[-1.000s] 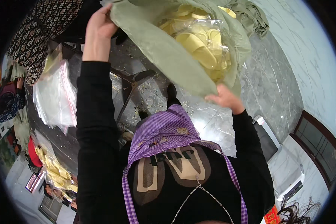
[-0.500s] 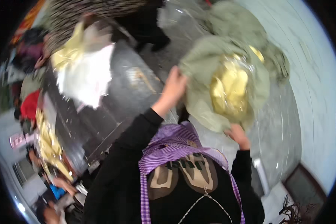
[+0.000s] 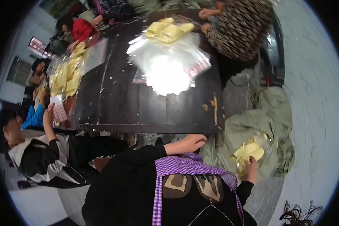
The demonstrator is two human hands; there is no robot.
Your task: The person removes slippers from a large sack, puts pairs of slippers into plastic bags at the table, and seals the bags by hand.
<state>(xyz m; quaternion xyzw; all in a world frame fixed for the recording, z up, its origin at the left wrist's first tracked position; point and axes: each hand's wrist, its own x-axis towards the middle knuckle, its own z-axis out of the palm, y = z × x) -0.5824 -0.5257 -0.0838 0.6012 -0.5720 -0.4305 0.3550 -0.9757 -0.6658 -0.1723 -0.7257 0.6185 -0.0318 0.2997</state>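
Note:
A greenish-grey sack [image 3: 239,126] lies slumped at my right, below the table's corner. In its open mouth are yellow slippers [image 3: 251,150] wrapped in clear plastic. My right hand [image 3: 251,168] is at the near side of this bagged pair, its fingers closed on the wrapping. My left hand [image 3: 190,144] hovers by the near table edge, left of the sack. Its fingers are curled together, and whatever they may hold is hidden.
The dark table [image 3: 116,105] spreads ahead, bearing clear plastic bags [image 3: 158,62] and loose yellow slippers [image 3: 169,32]. More bagged slippers [image 3: 67,75] lie at its left end. A co-worker in a patterned top [image 3: 239,30] stands far right; another person [image 3: 49,158] sits at my left.
My view has swung so the table lies ahead. My left hand has left the sack's rim for the table edge. My right hand has moved from the rim onto the bagged slippers.

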